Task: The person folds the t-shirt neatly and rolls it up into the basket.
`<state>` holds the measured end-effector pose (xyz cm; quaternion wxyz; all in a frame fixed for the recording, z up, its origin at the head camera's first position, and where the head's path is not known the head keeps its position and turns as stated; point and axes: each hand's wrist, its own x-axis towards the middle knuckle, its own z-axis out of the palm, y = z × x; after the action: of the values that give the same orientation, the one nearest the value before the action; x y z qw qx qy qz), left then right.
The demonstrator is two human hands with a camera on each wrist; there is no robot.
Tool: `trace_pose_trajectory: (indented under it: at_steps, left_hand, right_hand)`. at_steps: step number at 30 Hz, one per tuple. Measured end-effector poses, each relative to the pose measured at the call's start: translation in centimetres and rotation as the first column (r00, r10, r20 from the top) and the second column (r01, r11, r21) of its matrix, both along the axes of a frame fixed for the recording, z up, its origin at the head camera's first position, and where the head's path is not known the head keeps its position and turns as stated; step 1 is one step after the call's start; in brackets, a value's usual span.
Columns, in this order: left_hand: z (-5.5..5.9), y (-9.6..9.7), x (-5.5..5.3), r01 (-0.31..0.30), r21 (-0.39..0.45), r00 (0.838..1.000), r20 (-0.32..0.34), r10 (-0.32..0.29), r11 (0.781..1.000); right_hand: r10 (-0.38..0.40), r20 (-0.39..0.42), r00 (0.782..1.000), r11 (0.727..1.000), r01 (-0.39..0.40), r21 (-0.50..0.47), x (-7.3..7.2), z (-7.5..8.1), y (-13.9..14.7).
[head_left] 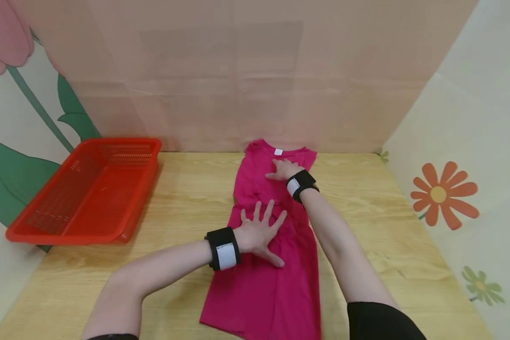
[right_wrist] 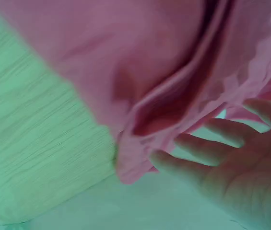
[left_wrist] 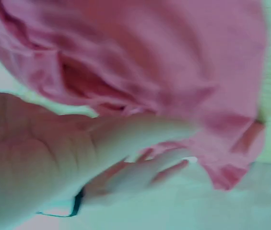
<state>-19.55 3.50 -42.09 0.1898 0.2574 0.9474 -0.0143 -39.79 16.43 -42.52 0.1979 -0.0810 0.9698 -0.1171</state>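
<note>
A magenta sleeveless dress (head_left: 255,293) lies lengthwise on the table, its neckline with a small white label (head_left: 278,152) at the far end. Over its middle my left hand (head_left: 259,233) is spread wide, palm down. My right hand (head_left: 284,169) is over the upper part, just below the label, with its fingers extended. Neither hand grips the cloth, and whether the palms press on it cannot be told. Creases run across the waist. In the right wrist view, the right hand's fingers (right_wrist: 193,148) are straight and apart beside a fold of the dress (right_wrist: 173,100).
A red plastic basket (head_left: 142,208) with perforated sides stands at the left of the wooden table (head_left: 365,198). A plain pinkish sheet (head_left: 187,94) rises behind the table's back edge. Flower-printed walls (head_left: 484,141) flank both sides.
</note>
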Motion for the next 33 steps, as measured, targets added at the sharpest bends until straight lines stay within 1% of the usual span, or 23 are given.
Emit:
trace_pose_trajectory:
  at_steps: [2, 3, 4, 5, 6, 8, 12, 13, 15, 19, 20, 23, 29, 33]
  left_hand:
    - [-0.4, -0.5, -0.4, 0.079, 0.021, 0.997, 0.019, -0.079, 0.997]
    - [-0.7, -0.6, -0.6, 0.103, 0.022, 0.994, 0.032, -0.103, 0.994]
    - [-1.1, -0.6, -0.6, 0.117, 0.020, 0.992, 0.051, -0.118, 0.993]
    - [-1.4, -0.6, -0.6, 0.118, 0.017, 0.990, 0.071, -0.119, 0.993]
    - [-1.7, -0.6, -0.6, 0.113, 0.008, 0.990, 0.085, -0.113, 0.994]
    - [-2.2, -0.3, -0.5, 0.080, 0.001, 0.991, 0.109, -0.080, 0.997]
    - [-2.6, 0.5, -0.2, 0.020, -0.008, 0.991, 0.132, -0.018, 1.000]
    - [-2.9, 0.7, -0.1, 0.003, -0.019, 0.991, 0.131, 0.000, 1.000]
    - [-3.0, 1.1, 0.1, -0.027, -0.019, 0.989, 0.144, 0.030, 0.999]
    - [-2.8, 1.7, 0.8, -0.084, -0.023, 0.985, 0.152, 0.086, 0.996]
    - [-2.5, 1.7, 1.0, -0.091, -0.015, 0.983, 0.157, 0.092, 0.996]
    - [-2.3, 1.8, 1.2, -0.104, -0.024, 0.982, 0.156, 0.106, 0.994]
    - [-2.2, 1.5, 1.2, -0.118, -0.066, 0.975, 0.180, 0.128, 0.991]
    - [-2.1, 1.3, 1.6, -0.120, -0.084, 0.972, 0.194, 0.134, 0.989]
  right_hand:
    - [0.006, 0.045, 0.999, 1.000, -0.006, 0.008, 0.1, -0.1, 0.2]
    - [0.014, 0.064, 0.998, 1.000, -0.015, 0.006, 0.2, -0.2, 0.2]
    - [0.028, 0.077, 0.997, 1.000, -0.029, 0.010, 0.2, -0.4, 0.1]
    - [0.038, 0.083, 0.996, 0.999, -0.039, 0.013, 0.3, -0.6, 0.1]
    - [0.039, 0.084, 0.996, 0.999, -0.040, 0.010, 0.3, -0.8, 0.0]
    - [0.042, 0.062, 0.997, 0.999, -0.043, 0.008, 0.3, -1.1, -0.2]
    - [0.007, 0.053, 0.999, 1.000, -0.007, -0.010, 0.3, -1.5, -0.7]
    - [0.005, 0.057, 0.998, 1.000, -0.005, -0.008, 0.3, -1.5, -0.8]
    - [0.000, 0.067, 0.998, 1.000, 0.002, -0.021, 0.3, -1.6, -1.1]
    - [0.025, 0.072, 0.997, 0.999, -0.023, -0.026, 0.2, -1.7, -1.8]
    - [0.027, 0.071, 0.997, 0.999, -0.025, -0.028, 0.1, -1.7, -1.9]
    - [0.029, 0.064, 0.998, 0.999, -0.028, -0.017, -0.3, -1.9, -2.0]
    - [0.041, 0.076, 0.996, 0.999, -0.038, -0.038, -1.2, -2.5, -2.1]
    - [0.047, 0.075, 0.996, 0.998, -0.044, -0.039, -1.7, -2.8, -1.9]
